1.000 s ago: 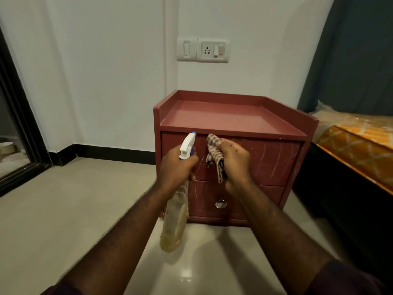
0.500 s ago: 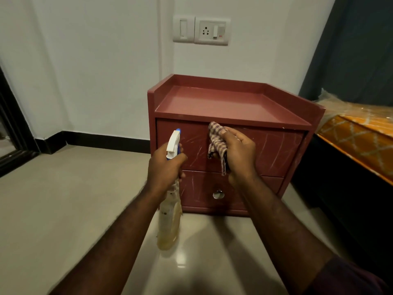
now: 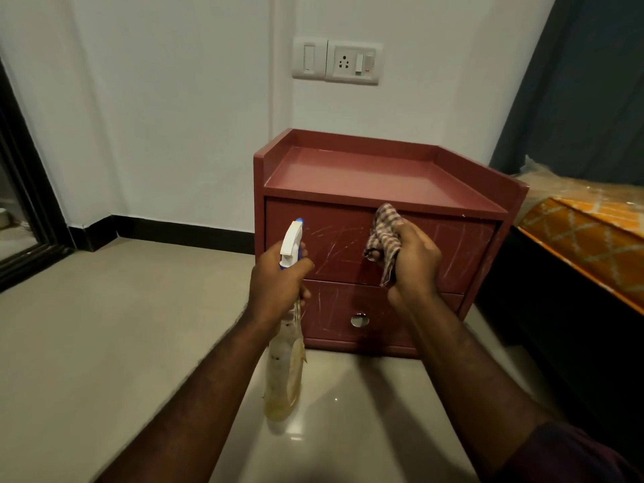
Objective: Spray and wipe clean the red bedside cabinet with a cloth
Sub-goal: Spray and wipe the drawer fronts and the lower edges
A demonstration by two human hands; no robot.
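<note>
Fingers point(image 3: 301, 266) of the left hand point(image 3: 278, 284) curl round the neck of a spray bottle point(image 3: 284, 374), which is yellowish and murky, its white nozzle toward the cabinet point(image 3: 366, 172). The right hand point(image 3: 414, 263) grips a bunched checked cloth point(image 3: 383, 235) before the upper drawer point(image 3: 334, 245). The red cabinet stands on the floor point(image 3: 104, 325) by the wall, beside the bed point(image 3: 585, 238). Both drawers are closed, with scratched fronts.
</note>
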